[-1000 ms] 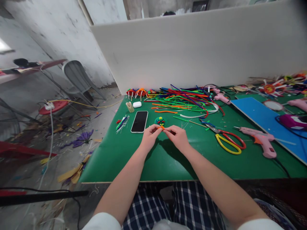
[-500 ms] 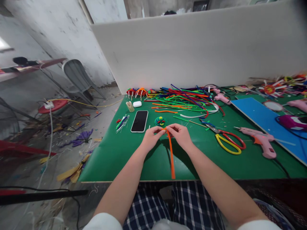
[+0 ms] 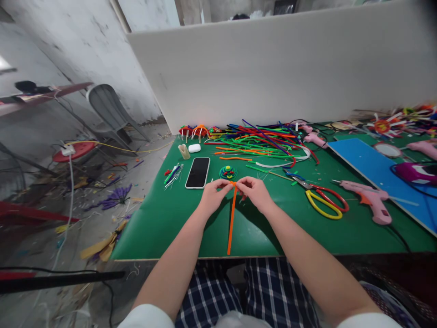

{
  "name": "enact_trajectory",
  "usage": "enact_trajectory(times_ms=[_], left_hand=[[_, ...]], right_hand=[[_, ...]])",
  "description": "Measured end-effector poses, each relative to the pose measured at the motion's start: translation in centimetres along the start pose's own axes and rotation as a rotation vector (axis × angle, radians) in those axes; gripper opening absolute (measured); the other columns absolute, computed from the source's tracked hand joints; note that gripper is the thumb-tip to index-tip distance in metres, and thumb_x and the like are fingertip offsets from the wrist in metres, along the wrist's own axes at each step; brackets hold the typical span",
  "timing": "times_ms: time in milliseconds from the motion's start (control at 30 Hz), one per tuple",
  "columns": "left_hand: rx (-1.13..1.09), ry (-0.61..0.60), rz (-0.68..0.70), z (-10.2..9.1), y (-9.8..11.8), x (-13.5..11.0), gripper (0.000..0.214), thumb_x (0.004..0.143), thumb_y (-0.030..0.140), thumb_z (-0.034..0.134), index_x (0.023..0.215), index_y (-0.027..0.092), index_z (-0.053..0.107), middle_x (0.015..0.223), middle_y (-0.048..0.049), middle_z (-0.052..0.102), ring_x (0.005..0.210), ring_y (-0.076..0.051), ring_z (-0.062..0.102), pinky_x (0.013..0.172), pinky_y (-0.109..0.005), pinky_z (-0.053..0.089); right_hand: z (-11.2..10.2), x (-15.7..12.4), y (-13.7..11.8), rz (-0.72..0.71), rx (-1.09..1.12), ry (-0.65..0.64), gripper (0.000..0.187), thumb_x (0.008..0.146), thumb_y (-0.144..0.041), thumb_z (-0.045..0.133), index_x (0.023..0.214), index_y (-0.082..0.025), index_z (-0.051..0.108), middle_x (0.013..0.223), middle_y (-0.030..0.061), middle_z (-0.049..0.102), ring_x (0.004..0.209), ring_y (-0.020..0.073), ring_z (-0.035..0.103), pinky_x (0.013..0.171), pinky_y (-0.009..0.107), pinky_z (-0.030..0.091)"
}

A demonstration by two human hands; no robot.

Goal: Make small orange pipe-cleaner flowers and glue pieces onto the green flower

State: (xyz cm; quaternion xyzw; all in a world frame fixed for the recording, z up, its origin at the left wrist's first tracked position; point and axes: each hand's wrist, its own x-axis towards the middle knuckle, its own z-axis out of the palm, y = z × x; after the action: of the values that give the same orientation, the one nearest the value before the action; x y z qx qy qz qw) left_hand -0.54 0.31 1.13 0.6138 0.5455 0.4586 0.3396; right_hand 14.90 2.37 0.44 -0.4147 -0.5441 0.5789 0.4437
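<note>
one small heap of offcuts [image 3: 174, 175] lies well left of both hands, with a dark-screened phone [image 3: 198, 173] closer, beyond and to the left of the left hand [image 3: 214, 193]. that hand's fingertips pinch the top end of an orange strip [image 3: 231, 223], which runs toward the person between the two hands. a coiled disc [image 3: 227, 172] sits just beyond the fingertips. the right hand [image 3: 255, 192] pinches the strip's same end. scissors [image 3: 326, 205] lie right of that hand, a pink glue gun [image 3: 375, 200] farther right.
</note>
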Motion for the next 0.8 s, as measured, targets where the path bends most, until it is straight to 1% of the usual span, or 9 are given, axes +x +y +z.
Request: enact_trajectory(times_ms=[200,333,533,800], left_hand=[[0.062,-0.006,0.033,0.22,0.3,-0.06,0.018,0.073,0.033,0.058,0.074,0.016,0.065,0.073,-0.0022,0.067,0.07,-0.015,0.059,0.07,-0.027,0.045],[0.061,-0.018,0.028,0.23,0.49,-0.03,0.019,0.073,0.033,0.058,0.073,0.016,0.065,0.072,-0.0024,0.067,0.068,-0.015,0.058,0.069,-0.027,0.045],[0.034,-0.024,0.02,0.22,0.63,-0.18,0.02,0.074,0.035,0.056,0.074,0.016,0.063,0.072,-0.0021,0.065,0.068,-0.014,0.057,0.067,-0.027,0.044],[0.089,-0.075,0.06,0.15,0.21,-0.1,0.019,0.076,0.034,0.053,0.076,0.017,0.063,0.075,-0.0022,0.064,0.071,-0.015,0.056,0.068,-0.027,0.042]], right_hand=[[0.49,0.17,0.41,0.066,0.111,0.013,0.021,0.065,-0.037,0.064,0.07,-0.017,0.059,0.059,-0.002,0.061,0.053,0.011,0.057,0.055,0.027,0.052],[0.62,0.14,0.37,0.085,0.151,0.013,0.023,0.064,-0.038,0.066,0.07,-0.017,0.059,0.061,-0.0014,0.062,0.054,0.011,0.058,0.059,0.028,0.053],[0.42,0.11,0.13,0.082,0.153,-0.017,0.022,0.064,-0.036,0.066,0.073,-0.016,0.062,0.064,0.0006,0.063,0.057,0.0117,0.059,0.06,0.027,0.053],[0.27,0.11,0.3,0.061,0.111,-0.046,0.021,0.064,-0.036,0.066,0.069,-0.017,0.06,0.059,-0.0025,0.058,0.052,0.0104,0.055,0.055,0.027,0.053]])
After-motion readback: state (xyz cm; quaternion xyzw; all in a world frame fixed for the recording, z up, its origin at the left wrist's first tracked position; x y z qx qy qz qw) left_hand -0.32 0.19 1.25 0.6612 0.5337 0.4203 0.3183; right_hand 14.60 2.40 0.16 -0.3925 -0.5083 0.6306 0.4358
